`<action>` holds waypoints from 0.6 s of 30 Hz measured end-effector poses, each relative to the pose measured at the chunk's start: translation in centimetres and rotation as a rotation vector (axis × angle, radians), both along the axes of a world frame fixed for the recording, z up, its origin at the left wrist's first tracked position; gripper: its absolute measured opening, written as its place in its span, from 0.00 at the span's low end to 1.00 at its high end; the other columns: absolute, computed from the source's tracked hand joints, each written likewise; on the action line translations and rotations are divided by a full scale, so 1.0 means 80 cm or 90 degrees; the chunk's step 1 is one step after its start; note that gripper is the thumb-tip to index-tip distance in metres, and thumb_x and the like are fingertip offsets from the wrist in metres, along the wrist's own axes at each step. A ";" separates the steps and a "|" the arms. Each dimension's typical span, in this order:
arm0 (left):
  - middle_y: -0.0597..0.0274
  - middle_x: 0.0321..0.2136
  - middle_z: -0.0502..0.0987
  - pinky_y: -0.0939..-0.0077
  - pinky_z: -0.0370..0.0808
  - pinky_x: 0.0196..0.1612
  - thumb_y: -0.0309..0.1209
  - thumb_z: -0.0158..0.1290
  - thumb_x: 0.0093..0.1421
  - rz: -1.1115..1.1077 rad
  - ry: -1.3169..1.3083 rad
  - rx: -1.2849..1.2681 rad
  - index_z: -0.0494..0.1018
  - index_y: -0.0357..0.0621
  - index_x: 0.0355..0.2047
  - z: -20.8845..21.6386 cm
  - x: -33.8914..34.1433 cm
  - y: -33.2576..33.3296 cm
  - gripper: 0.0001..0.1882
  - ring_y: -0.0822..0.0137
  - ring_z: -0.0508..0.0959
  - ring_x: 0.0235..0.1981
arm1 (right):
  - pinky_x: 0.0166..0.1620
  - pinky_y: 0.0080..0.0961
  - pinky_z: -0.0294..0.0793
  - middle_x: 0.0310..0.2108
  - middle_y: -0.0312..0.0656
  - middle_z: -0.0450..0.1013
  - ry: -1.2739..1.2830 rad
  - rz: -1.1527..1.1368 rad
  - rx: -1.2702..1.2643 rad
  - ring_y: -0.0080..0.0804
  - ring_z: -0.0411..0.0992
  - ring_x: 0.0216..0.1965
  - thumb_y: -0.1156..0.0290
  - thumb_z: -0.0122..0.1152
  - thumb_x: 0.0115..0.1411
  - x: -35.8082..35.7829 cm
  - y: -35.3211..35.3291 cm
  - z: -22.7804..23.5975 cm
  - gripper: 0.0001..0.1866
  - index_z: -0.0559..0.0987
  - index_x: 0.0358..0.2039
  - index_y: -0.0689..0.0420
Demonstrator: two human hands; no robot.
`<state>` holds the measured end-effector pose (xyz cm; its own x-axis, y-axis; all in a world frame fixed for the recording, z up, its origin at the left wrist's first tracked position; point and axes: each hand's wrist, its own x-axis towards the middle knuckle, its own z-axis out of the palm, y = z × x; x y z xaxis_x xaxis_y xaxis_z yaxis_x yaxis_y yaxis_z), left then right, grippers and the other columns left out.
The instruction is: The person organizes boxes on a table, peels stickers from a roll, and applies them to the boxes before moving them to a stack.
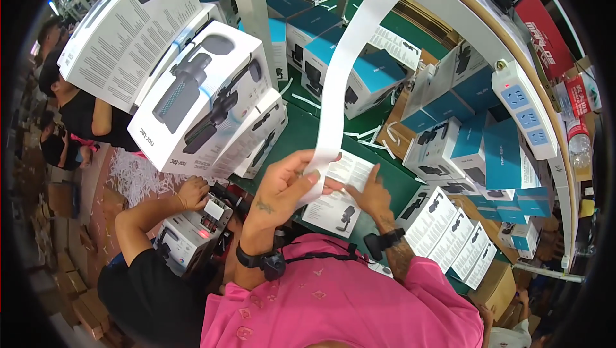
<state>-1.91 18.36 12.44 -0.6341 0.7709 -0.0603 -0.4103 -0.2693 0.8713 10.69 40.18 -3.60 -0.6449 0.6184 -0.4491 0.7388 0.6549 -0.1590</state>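
A long white strip of what looks like label backing (340,72) hangs down from the upper edge. My left hand (282,184) pinches its lower end between thumb and fingers. Under both hands, a white printed box (332,216) lies on the green table, with a microphone picture on its upward face. My right hand (374,197) rests at this box's right side, index finger stretched out and thumb apart, its thumb close to my left fingertips. Whether a small label lies between the fingertips cannot be made out.
Stacked white microphone boxes (199,91) stand at the left. More white and blue boxes (359,78) fill the far side, and several lie in a row (446,236) at right. A power strip (526,110) hangs on the shelf frame. A co-worker's arm (147,220) handles a device at left.
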 end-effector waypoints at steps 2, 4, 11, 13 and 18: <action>0.49 0.50 0.76 0.73 0.79 0.44 0.21 0.45 0.66 -0.018 0.030 -0.006 0.64 0.30 0.58 0.007 0.001 -0.001 0.20 0.62 0.82 0.41 | 0.46 0.42 0.75 0.46 0.58 0.73 0.262 0.092 0.052 0.57 0.75 0.45 0.51 0.65 0.56 -0.007 0.014 0.064 0.48 0.53 0.67 0.62; 0.49 0.45 0.78 0.74 0.79 0.41 0.25 0.46 0.68 -0.051 0.068 0.007 0.62 0.31 0.60 0.010 0.002 0.002 0.22 0.66 0.81 0.36 | 0.41 0.35 0.75 0.42 0.51 0.75 0.570 0.174 0.057 0.51 0.75 0.40 0.68 0.69 0.53 -0.011 0.018 0.138 0.32 0.70 0.57 0.63; 0.49 0.38 0.80 0.75 0.79 0.37 0.29 0.45 0.70 -0.072 0.059 -0.012 0.63 0.30 0.60 0.008 0.003 0.021 0.21 0.69 0.80 0.30 | 0.37 0.31 0.75 0.39 0.44 0.76 0.750 0.495 0.121 0.41 0.74 0.35 0.74 0.75 0.45 -0.038 -0.018 0.289 0.22 0.80 0.42 0.61; 0.48 0.40 0.80 0.75 0.79 0.38 0.27 0.47 0.69 -0.057 0.085 -0.028 0.63 0.30 0.61 0.008 0.006 0.024 0.22 0.66 0.82 0.32 | 0.37 0.31 0.75 0.38 0.44 0.76 0.731 0.475 0.138 0.41 0.74 0.35 0.73 0.75 0.45 -0.044 -0.019 0.296 0.21 0.80 0.41 0.61; 0.49 0.40 0.81 0.78 0.78 0.38 0.24 0.48 0.68 -0.082 0.155 -0.028 0.67 0.29 0.58 0.007 0.004 0.030 0.20 0.65 0.84 0.37 | 0.34 0.30 0.76 0.37 0.43 0.77 0.661 0.529 0.163 0.39 0.76 0.33 0.71 0.74 0.47 -0.041 -0.016 0.294 0.18 0.79 0.38 0.62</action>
